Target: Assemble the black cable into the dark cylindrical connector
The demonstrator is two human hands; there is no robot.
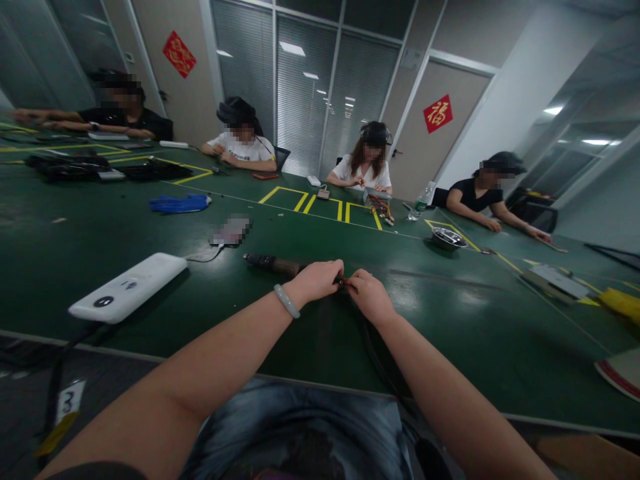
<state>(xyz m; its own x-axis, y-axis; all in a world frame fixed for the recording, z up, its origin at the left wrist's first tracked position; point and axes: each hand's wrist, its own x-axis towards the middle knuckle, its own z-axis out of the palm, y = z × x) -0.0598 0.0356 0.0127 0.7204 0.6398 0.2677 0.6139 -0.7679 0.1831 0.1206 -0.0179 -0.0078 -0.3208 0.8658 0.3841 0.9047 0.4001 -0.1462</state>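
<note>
Two hands, left hand [320, 280] and right hand [367, 293], fingers pinched shut on what may be a dark cable end [344, 283]; risk: slipping from so narrow a grip.

counter [500, 333]: dark green, with yellow lines marking out boxes
power bank [127, 287]: white, one black round spot near its end
bracelet [287, 301]: pale grey-green
tool [274, 264]: black at the far end, brown along the middle
cable [373, 350]: black
gloves [180, 203]: bright blue
bowl [447, 238]: shiny silver metal
door signs [179, 53]: red diamonds with gold characters
jeans [300, 427]: faded blue denim
tag [70, 399]: white with a black numeral, yellow below
blinds [305, 87]: grey, fine horizontal slats
wire bundle [381, 208]: mixed red, yellow and black
far phone [265, 176]: red
</note>
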